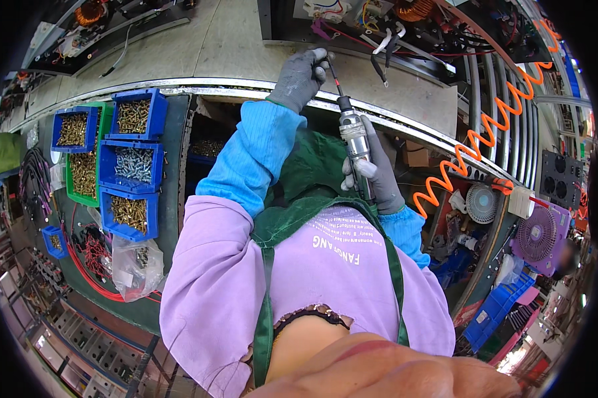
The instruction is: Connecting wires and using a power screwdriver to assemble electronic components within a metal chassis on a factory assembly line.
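My right hand, in a grey glove, is wrapped round a silver and black power screwdriver. The tool stands tilted, its long thin bit pointing up and away from me. At the bit's far end is my left hand, also gloved in grey, with fingertips pinched together. Whatever lies between those fingertips is too small to make out. Just beyond both hands, an open metal chassis with wires and a copper coil rests on the bench. Two cable ends, one white and one black, hang over its near edge.
Blue bins and a green bin of screws sit on the left, beside a plastic bag and red wires. An orange coiled hose stretches across the right. Fans stand further right; another chassis lies far left.
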The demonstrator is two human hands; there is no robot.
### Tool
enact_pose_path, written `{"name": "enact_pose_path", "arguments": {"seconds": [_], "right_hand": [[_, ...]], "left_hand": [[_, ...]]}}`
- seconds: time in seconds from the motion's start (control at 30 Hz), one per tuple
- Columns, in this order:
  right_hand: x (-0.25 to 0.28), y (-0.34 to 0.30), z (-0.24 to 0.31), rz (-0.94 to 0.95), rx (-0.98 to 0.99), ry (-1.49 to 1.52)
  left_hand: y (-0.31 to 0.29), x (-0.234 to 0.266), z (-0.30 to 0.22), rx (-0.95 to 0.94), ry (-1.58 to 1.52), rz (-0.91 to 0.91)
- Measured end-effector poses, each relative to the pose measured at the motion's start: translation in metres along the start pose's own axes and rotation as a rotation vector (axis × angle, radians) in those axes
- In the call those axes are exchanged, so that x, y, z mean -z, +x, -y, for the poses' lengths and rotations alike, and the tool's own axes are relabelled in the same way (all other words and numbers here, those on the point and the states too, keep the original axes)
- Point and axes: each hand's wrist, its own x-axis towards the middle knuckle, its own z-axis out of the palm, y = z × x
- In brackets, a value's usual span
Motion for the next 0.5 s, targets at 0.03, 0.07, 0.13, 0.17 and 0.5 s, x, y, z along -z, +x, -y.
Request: {"name": "enact_pose_path", "arguments": {"seconds": [0.03, 0.07, 0.13, 0.17, 0.5], "right_hand": [[0.000, 0.000, 0.000, 0.007, -0.001, -0.008], [0.001, -0.001, 0.000, 0.006, 0.000, -0.008], [0.001, -0.001, 0.000, -0.004, -0.011, -0.008], [0.001, -0.001, 0.000, -0.005, -0.010, -0.008], [0.003, -0.001, -0.001, 0.022, -0.007, -0.008]], "left_hand": [[0.000, 0.000, 0.000, -0.006, 0.011, 0.010], [0.000, 0.001, 0.000, -0.013, 0.021, 0.021], [-0.001, 0.000, -0.001, 0.000, -0.001, 0.017], [-0.002, 0.000, -0.002, 0.013, -0.024, 0.012], [-0.001, 0.005, -0.014, 0.036, 0.111, 0.166]]}}
